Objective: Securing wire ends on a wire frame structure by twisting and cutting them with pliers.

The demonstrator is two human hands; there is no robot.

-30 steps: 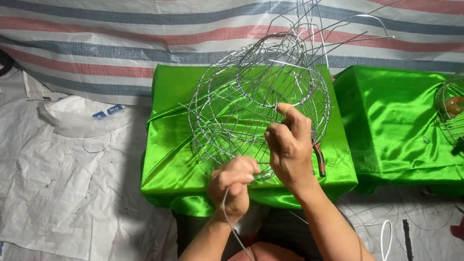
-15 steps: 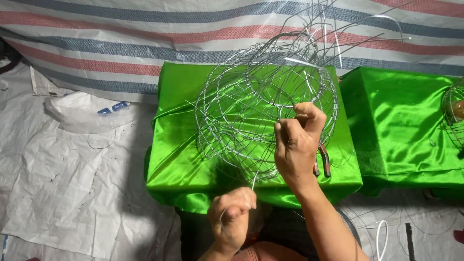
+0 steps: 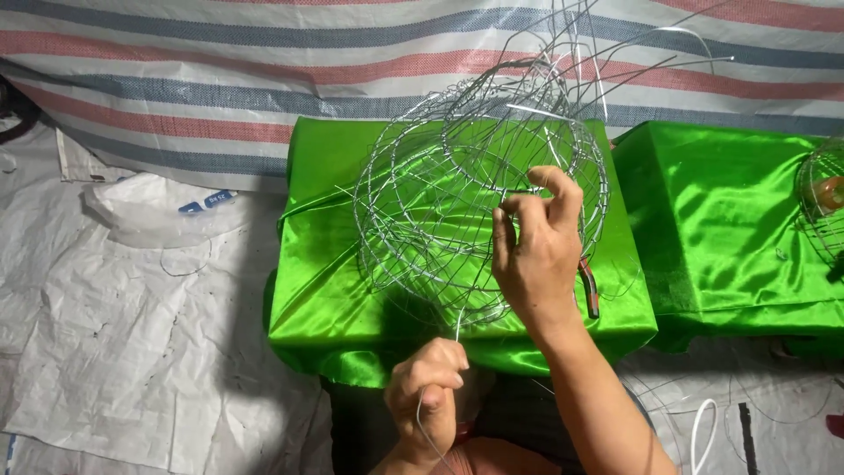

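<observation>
- Your right hand is up against the near side of the wire frame, thumb and fingertips pinched on one of its strands. Looks like a steadying grip, so the frame holds firm while wire is drawn taut.
- Your left hand sits low, close to your body, curled into a closed fist round a thin loose wire. That wire runs up from the fist to the frame's lower edge. Holding it low and well off the frame likely keeps it tight.
- The wire frame is a round, cage-like ball of thin silver rings. It rests on top of the green satin-covered box, towards its middle and right. Long stray wire ends stick up from its far side.
- Red-handled pliers lie on the box just right of your right wrist, partly hidden behind it.
- A second green-covered box stands to the right, a narrow gap between the two. Another small wire cage sits at its right edge, cut off by the picture border.
- Behind: a striped tarpaulin. Left: white woven sheeting and a crumpled clear plastic bag.
- In the way: the crossing strands crowd your fingertips, and the upright stray ends could snag.
</observation>
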